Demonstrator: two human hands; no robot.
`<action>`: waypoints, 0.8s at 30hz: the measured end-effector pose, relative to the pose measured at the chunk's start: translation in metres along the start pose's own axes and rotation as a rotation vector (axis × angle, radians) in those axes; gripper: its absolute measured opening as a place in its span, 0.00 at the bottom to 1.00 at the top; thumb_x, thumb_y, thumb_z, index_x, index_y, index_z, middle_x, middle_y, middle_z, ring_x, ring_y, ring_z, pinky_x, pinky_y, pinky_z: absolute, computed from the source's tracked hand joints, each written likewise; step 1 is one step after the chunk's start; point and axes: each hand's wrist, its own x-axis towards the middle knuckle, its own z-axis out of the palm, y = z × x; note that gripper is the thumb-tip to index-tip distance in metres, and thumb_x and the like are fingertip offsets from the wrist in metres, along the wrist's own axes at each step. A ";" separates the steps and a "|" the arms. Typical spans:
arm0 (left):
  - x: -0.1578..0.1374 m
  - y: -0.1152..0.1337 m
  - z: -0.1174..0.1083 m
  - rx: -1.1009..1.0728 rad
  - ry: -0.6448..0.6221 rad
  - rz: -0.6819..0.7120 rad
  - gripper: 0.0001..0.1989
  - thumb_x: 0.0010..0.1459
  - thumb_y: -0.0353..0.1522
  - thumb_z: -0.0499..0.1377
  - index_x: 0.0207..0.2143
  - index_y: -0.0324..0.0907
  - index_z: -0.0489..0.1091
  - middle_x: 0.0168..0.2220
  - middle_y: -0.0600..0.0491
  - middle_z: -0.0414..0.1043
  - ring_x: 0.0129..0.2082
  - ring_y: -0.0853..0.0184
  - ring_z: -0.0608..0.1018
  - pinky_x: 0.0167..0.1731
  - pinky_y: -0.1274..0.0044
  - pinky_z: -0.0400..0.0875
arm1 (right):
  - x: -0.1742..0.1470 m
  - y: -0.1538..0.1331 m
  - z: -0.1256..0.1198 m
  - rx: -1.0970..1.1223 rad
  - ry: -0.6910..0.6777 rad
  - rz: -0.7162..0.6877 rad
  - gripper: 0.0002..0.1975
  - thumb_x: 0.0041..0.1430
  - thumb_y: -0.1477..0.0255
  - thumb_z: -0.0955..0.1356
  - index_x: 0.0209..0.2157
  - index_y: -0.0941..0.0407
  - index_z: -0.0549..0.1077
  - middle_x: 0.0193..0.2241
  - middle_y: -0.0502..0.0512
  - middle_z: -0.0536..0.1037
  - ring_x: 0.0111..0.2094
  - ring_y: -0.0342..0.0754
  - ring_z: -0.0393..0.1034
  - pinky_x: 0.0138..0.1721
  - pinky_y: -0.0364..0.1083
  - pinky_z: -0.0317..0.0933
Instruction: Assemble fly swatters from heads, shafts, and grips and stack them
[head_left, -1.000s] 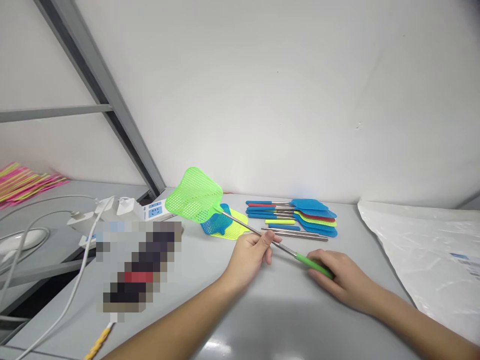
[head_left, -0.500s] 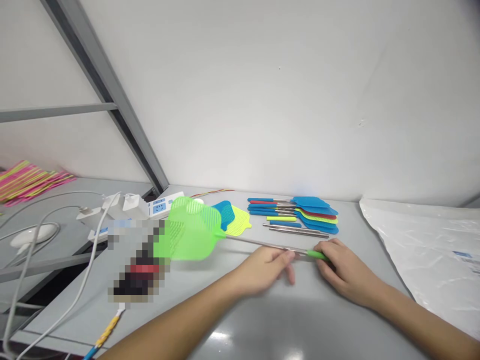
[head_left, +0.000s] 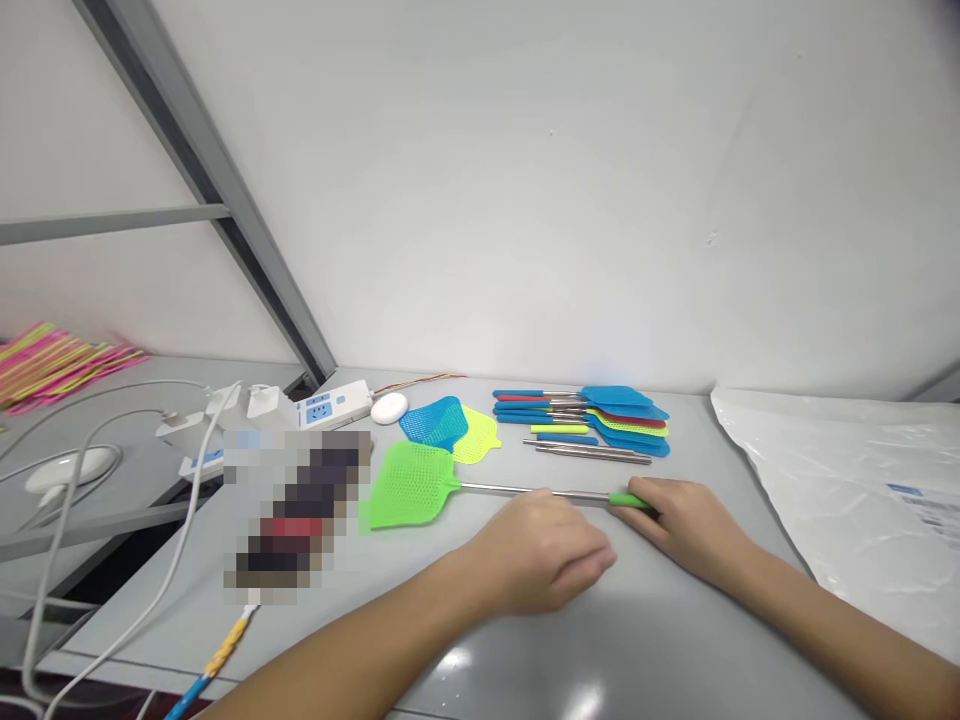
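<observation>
A green fly swatter (head_left: 414, 485) lies across the table, its perforated head to the left and a thin metal rod running right to a green grip. My right hand (head_left: 686, 522) is closed around the end of that grip. In front of the rod, my left hand (head_left: 536, 555) is curled with its fingers folded in; nothing shows in it, and it hides part of the rod. Behind the green head lie a blue swatter head (head_left: 435, 422) and a yellow one (head_left: 476, 435). Beyond the rod are loose metal rods (head_left: 592, 453), a yellow grip (head_left: 559, 429) and a blue grip (head_left: 566, 440).
Several assembled swatters (head_left: 619, 397) are stacked by the wall. A white plastic bag (head_left: 840, 480) lies on the right. To the left are a power strip (head_left: 337, 405), a white round object (head_left: 389, 408), cables, and a pixelated dark item (head_left: 311, 510). Pink and yellow sticks (head_left: 64, 365) lie far left.
The green swatter's head has come down onto the table and lies flat. My left hand has let go of the rod and curled nearer to me. My right hand stays on the grip.
</observation>
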 end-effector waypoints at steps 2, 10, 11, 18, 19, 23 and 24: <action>0.000 -0.002 -0.001 0.008 0.027 -0.007 0.19 0.65 0.35 0.44 0.35 0.42 0.74 0.26 0.49 0.72 0.30 0.66 0.72 0.35 0.73 0.60 | 0.000 0.002 0.002 0.020 0.016 -0.024 0.20 0.63 0.55 0.60 0.23 0.53 0.58 0.19 0.46 0.69 0.21 0.43 0.61 0.23 0.42 0.47; 0.002 -0.005 0.005 0.039 0.088 -0.009 0.16 0.64 0.35 0.46 0.42 0.41 0.73 0.33 0.47 0.73 0.35 0.64 0.71 0.36 0.72 0.62 | -0.003 0.004 0.001 -0.078 0.077 -0.134 0.21 0.61 0.53 0.61 0.23 0.54 0.64 0.20 0.49 0.71 0.22 0.45 0.64 0.25 0.44 0.46; 0.003 -0.006 0.005 0.044 0.093 -0.013 0.16 0.64 0.35 0.46 0.43 0.41 0.72 0.35 0.47 0.72 0.36 0.64 0.71 0.37 0.72 0.63 | -0.002 0.004 0.000 -0.099 0.078 -0.133 0.21 0.61 0.53 0.61 0.23 0.54 0.65 0.20 0.49 0.71 0.22 0.45 0.64 0.25 0.44 0.45; 0.004 -0.008 0.002 0.135 0.059 -0.173 0.17 0.63 0.36 0.50 0.52 0.43 0.64 0.41 0.48 0.69 0.40 0.62 0.70 0.39 0.71 0.65 | 0.002 0.005 0.000 -0.019 0.064 -0.096 0.21 0.61 0.55 0.62 0.22 0.54 0.63 0.19 0.49 0.70 0.22 0.44 0.62 0.25 0.44 0.46; 0.004 -0.008 0.001 0.180 0.045 -0.194 0.17 0.62 0.37 0.51 0.53 0.43 0.63 0.42 0.47 0.68 0.40 0.62 0.70 0.38 0.71 0.65 | 0.001 0.006 0.001 0.000 0.067 -0.084 0.21 0.62 0.55 0.62 0.21 0.54 0.63 0.19 0.49 0.70 0.21 0.43 0.62 0.24 0.44 0.47; 0.007 -0.008 0.000 0.382 -0.022 -0.282 0.18 0.64 0.40 0.50 0.51 0.40 0.63 0.39 0.47 0.70 0.37 0.60 0.72 0.34 0.70 0.63 | 0.001 0.009 0.003 0.039 0.109 -0.095 0.21 0.62 0.56 0.62 0.20 0.54 0.61 0.17 0.48 0.67 0.20 0.43 0.59 0.24 0.44 0.47; 0.008 -0.008 0.001 0.414 -0.044 -0.307 0.16 0.65 0.39 0.48 0.48 0.39 0.65 0.37 0.47 0.71 0.35 0.60 0.72 0.34 0.70 0.63 | 0.001 0.010 0.004 0.034 0.126 -0.110 0.21 0.62 0.56 0.62 0.21 0.54 0.61 0.17 0.48 0.67 0.20 0.43 0.58 0.25 0.44 0.47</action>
